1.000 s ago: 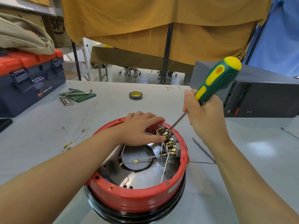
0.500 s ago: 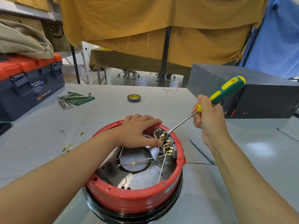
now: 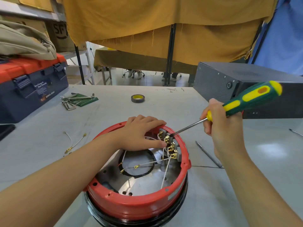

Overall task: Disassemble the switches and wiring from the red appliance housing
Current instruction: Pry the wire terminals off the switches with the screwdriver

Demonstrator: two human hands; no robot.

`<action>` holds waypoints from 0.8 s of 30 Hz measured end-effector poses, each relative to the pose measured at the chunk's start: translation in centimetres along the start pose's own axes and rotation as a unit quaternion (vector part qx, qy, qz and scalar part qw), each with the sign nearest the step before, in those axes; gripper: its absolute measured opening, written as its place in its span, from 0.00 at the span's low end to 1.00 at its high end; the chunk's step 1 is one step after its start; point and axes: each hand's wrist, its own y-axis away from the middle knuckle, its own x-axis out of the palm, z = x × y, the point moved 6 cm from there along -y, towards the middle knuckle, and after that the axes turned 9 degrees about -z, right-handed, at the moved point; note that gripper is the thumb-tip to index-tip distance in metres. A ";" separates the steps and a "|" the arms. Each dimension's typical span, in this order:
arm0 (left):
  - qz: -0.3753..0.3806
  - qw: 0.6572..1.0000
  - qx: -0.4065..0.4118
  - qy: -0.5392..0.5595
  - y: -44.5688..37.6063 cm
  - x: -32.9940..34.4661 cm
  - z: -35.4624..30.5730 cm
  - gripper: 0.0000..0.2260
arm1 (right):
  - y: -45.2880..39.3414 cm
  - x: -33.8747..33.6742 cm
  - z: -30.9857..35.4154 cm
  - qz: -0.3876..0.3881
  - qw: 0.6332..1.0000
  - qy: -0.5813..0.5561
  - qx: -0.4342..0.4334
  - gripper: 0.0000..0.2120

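Head view: my left hand [image 3: 139, 133] lies flat-fingered on the housing [image 3: 137, 205] rim, steadying it, while my right hand [image 3: 219, 126] grips the screwdriver [image 3: 246, 102], tip at the switches [image 3: 172, 145].

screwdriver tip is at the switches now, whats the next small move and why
Probably lever the screwdriver tip gently against the switches to work one loose: the right hand grips the handle, the tip sits at the top switch, and the left hand braces the red housing.

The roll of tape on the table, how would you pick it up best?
I'd come straight down from above. The roll of tape lies flat on the table with its hole facing up, so pinch its rim, one finger inside the hole and the thumb on the outer wall. Nothing stands close around it.
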 end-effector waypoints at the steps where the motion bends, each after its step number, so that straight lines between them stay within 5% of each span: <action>1: -0.001 1.000 -0.001 0.000 0.0 0.0 0.0 0.33 | 0.1 0.2 -0.3 0.005 1.000 0.004 0.000 0.20; 14: 0.002 1.000 0.001 -0.001 -0.1 0.1 0.2 0.33 | -0.4 1.7 1.0 0.052 0.994 0.069 -0.065 0.20; 24: 0.004 1.000 0.005 -0.002 -0.2 0.2 0.3 0.33 | -1.7 0.6 -2.8 -0.009 0.991 0.000 0.132 0.20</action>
